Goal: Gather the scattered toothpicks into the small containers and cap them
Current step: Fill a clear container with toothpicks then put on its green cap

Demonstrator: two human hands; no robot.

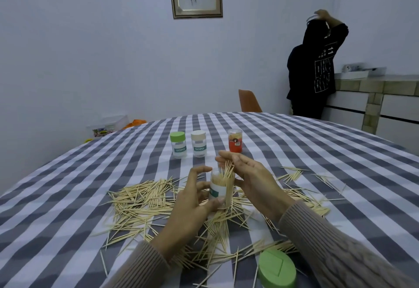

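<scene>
head view is showing a checked tablecloth point(294, 147) carrying scattered toothpicks point(140, 199); at its middle the left hand point(192, 204) is gripping an open clear container point(221, 189) — upright, nearly full — while the right hand point(251, 174) is pinching a toothpick bundle point(229, 170) into its mouth. a green cap point(277, 269) is lying near the right sleeve.

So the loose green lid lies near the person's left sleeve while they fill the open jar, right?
Not quite. The head view shows the green lid by the right sleeve, not the left. The left hand holds the open jar while the right hand feeds toothpicks in.
</scene>
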